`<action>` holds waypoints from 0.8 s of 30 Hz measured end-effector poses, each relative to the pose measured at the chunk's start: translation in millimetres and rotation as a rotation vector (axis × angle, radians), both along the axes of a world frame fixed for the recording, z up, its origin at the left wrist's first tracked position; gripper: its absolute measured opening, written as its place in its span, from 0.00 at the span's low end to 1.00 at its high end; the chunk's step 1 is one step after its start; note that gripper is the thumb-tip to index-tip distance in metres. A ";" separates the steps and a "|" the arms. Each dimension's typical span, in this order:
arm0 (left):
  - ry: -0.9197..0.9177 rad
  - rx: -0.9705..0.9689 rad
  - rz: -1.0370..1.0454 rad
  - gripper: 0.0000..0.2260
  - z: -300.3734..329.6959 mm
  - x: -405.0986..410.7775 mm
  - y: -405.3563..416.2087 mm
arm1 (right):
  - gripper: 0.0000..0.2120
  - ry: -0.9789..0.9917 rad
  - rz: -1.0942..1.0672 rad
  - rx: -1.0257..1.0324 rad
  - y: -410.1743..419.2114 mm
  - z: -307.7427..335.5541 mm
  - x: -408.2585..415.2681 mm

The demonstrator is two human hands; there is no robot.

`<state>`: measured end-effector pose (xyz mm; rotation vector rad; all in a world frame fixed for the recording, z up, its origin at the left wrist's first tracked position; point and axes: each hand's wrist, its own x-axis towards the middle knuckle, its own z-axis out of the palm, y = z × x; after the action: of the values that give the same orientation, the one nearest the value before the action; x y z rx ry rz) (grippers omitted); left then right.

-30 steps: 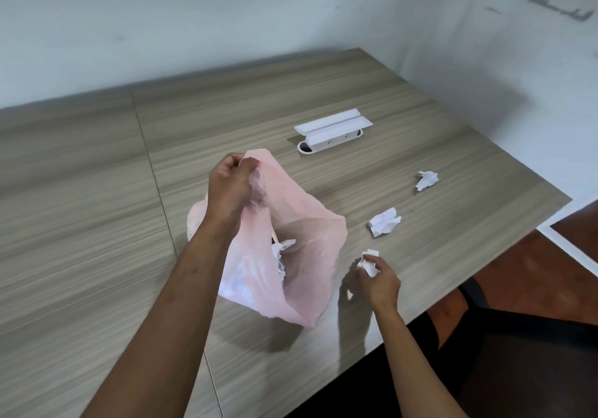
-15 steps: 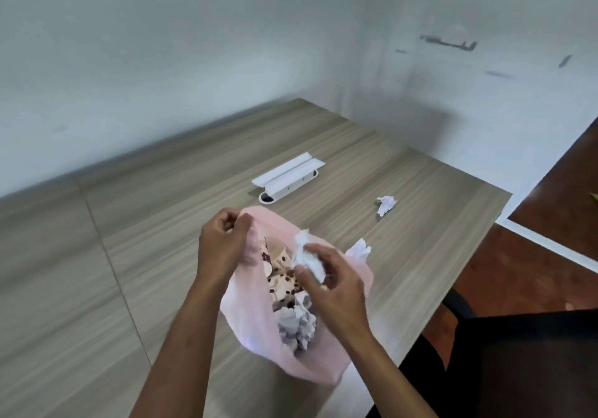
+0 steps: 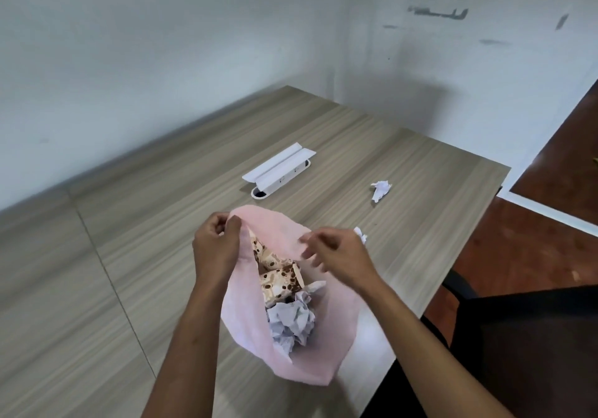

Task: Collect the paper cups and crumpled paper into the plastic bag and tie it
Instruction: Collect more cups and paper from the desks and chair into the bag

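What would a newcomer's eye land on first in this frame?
The thin pink plastic bag in the middle of the wooden table, held open at its rim by the left hand, with brown-spotted paper cups and crumpled white paper inside. The right hand hovers empty over its mouth. One crumpled white paper ball lies farther right.

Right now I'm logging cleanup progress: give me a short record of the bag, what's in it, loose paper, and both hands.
bag: pink plastic bag on the table, mouth open, untied
in bag: patterned paper cups, crumpled paper
loose paper: far ball; near ball, partly hidden by the right hand
left hand: pinches the bag rim
right hand: over the bag mouth, fingers loose, holding nothing
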<state>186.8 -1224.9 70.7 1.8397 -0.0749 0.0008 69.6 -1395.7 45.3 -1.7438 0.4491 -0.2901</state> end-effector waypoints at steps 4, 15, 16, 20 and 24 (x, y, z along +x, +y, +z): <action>0.003 -0.032 0.030 0.08 -0.6 -0.9 -14.7 | 0.06 0.015 -0.364 -0.201 -57.3 -28.7 10.0; 0.078 -0.052 0.034 0.07 -31.4 -14.7 -34.0 | 0.22 0.696 0.153 -0.591 -152.6 -182.2 32.6; 0.078 -0.054 0.025 0.06 -33.2 -16.1 -32.7 | 0.19 0.714 0.142 -0.608 -151.5 -183.2 26.6; 0.081 -0.066 0.013 0.07 -36.0 -18.7 -28.6 | 0.09 0.592 -0.068 -0.539 -141.6 -189.2 1.2; 0.134 -0.137 0.053 0.08 -34.4 -18.8 -25.1 | 0.05 0.553 -0.234 -0.247 -128.3 -175.3 -17.0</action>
<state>168.0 -1250.0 36.3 1.6999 0.0658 -0.0782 52.6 -1523.9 -130.0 -2.0104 1.0582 -0.0198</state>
